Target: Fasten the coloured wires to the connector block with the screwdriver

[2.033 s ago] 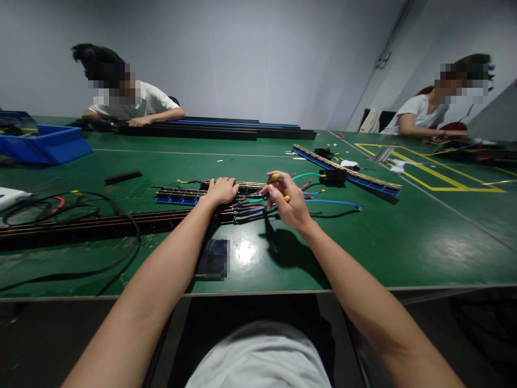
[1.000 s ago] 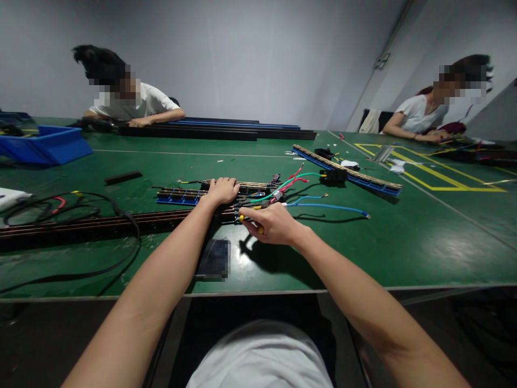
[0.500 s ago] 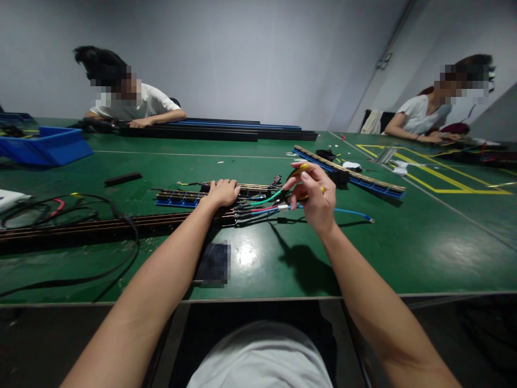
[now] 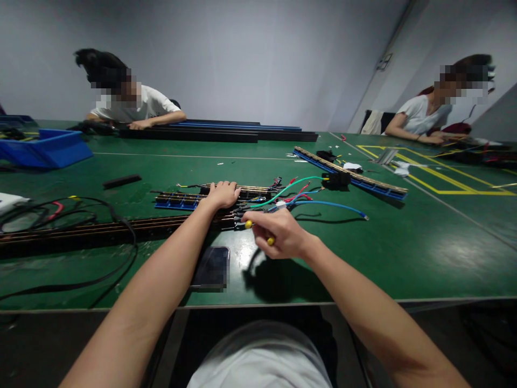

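Observation:
My left hand point(image 4: 221, 195) lies with its fingers stretched out over the end of a long black rail point(image 4: 161, 221) and the short blue-and-gold strips point(image 4: 173, 199) behind it. My right hand point(image 4: 283, 233) is closed around a tool with two yellow handle ends point(image 4: 270, 241), apparently pliers; their jaws are hidden. It is close to the rail's end, just in front of the wires coming out there. Among these are a green wire point(image 4: 299, 181), a blue wire point(image 4: 335, 203) and red ones, with a white tag point(image 4: 280, 205) around part of the bundle.
A phone point(image 4: 212, 268) lies near the front edge. A black cable point(image 4: 133, 248) loops at left. Another blue strip point(image 4: 351, 175) lies back right beside a black block point(image 4: 337, 180). A blue bin point(image 4: 48, 148) stands far left. Two people sit across the table.
My right hand, with the pliers, has come down and left from above the wires to the rail's end. The green wire's far end is now in view. My left hand stays put.

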{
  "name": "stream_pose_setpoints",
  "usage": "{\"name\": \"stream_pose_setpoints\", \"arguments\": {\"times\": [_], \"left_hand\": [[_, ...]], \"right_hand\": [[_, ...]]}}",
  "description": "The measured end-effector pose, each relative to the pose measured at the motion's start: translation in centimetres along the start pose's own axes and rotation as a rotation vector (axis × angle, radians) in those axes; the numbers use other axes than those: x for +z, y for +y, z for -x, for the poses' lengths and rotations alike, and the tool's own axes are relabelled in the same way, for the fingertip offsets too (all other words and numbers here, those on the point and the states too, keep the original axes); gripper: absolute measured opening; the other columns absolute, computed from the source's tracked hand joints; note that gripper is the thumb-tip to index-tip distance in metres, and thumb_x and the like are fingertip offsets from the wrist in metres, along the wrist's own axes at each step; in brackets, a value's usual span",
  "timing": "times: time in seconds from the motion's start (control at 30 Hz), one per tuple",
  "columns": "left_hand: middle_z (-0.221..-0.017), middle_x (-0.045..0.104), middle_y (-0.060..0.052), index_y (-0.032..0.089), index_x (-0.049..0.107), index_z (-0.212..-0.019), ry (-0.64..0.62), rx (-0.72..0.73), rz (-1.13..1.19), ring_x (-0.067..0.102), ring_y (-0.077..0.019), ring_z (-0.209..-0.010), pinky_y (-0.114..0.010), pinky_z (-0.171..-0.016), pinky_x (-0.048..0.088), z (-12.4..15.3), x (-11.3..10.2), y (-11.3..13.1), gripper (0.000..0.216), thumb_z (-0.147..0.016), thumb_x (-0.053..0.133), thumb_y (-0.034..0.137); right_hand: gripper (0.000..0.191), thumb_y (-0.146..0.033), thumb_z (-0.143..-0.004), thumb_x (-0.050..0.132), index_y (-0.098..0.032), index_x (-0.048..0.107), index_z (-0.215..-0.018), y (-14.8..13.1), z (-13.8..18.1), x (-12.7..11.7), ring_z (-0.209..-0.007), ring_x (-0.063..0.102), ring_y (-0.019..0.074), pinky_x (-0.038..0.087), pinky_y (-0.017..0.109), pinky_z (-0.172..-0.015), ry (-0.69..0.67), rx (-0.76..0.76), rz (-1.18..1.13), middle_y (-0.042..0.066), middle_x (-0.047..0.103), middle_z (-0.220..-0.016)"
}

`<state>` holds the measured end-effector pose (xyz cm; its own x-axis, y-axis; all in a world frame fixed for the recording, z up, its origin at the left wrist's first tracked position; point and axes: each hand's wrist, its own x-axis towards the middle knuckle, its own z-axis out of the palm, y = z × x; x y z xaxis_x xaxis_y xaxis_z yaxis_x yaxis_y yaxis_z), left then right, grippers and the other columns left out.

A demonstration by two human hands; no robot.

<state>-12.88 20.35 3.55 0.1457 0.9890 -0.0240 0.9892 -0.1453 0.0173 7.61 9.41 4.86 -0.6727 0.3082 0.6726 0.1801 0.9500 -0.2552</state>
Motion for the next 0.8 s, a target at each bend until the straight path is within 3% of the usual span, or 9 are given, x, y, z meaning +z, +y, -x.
{"name": "stream_pose_setpoints", "arguments": {"times": [0.07,0.17,0.3,0.43,0.63,0.8], "left_hand": [[-0.145,0.055,-0.019,0.016,0.054,-0.136,0.002,0.005,0.000,0.049,-0.0343,-0.133,-0.056,-0.110,0.033,0.1,-0.1,0.1,0.052,-0.105,0.023,0.044],[-0.145,0.054,-0.019,0.015,0.054,-0.136,-0.004,0.003,-0.010,0.049,-0.0342,-0.134,-0.055,-0.110,0.033,0.2,-0.2,0.1,0.052,-0.105,0.023,0.044],[-0.145,0.054,-0.018,0.015,0.054,-0.135,-0.009,-0.002,-0.022,0.049,-0.0332,-0.133,-0.055,-0.111,0.033,0.2,-0.3,0.2,0.051,-0.106,0.023,0.043],[-0.145,0.054,-0.019,0.014,0.053,-0.136,-0.012,-0.008,-0.022,0.048,-0.0336,-0.134,-0.056,-0.111,0.032,0.1,-0.2,0.3,0.052,-0.106,0.023,0.042],[-0.146,0.054,-0.018,0.016,0.054,-0.136,-0.010,-0.014,-0.021,0.048,-0.0326,-0.135,-0.054,-0.112,0.032,0.1,0.0,0.2,0.051,-0.106,0.023,0.043],[-0.146,0.053,-0.018,0.016,0.054,-0.136,-0.010,-0.002,-0.023,0.048,-0.0323,-0.134,-0.055,-0.111,0.032,0.3,0.0,0.1,0.051,-0.106,0.022,0.042]], "right_hand": [[0.033,-0.016,-0.079,0.051,-0.022,0.059,-0.110,-0.3,0.0,0.9,-0.055,0.056,0.0110,0.032,0.025,-0.050,-0.123,-0.089,0.146,-0.002,0.069,-0.070],[0.031,-0.016,-0.079,0.051,-0.020,0.061,-0.108,-0.6,0.0,1.5,-0.057,0.057,0.0123,0.026,0.026,-0.050,-0.241,-0.100,0.271,0.000,0.071,-0.074],[0.039,-0.016,-0.078,0.051,-0.017,0.057,-0.116,-0.8,-0.2,0.9,-0.056,0.056,0.0134,0.032,0.026,-0.052,-0.200,0.013,0.204,0.000,0.070,-0.072],[0.036,-0.015,-0.081,0.049,-0.018,0.054,-0.117,-1.0,-0.5,-0.3,-0.054,0.055,0.0110,0.039,0.024,-0.056,0.013,0.221,0.013,-0.002,0.068,-0.074],[0.027,-0.026,-0.090,0.049,-0.024,0.051,-0.117,0.2,-0.6,-1.7,-0.046,0.055,0.0082,0.044,0.022,-0.045,0.586,0.435,-0.462,-0.004,0.067,-0.079],[0.024,-0.032,-0.087,0.055,-0.021,0.053,-0.108,1.9,-0.9,-2.3,-0.035,0.050,0.0058,0.038,0.019,-0.036,0.723,0.572,-0.533,-0.006,0.067,-0.070]]}}
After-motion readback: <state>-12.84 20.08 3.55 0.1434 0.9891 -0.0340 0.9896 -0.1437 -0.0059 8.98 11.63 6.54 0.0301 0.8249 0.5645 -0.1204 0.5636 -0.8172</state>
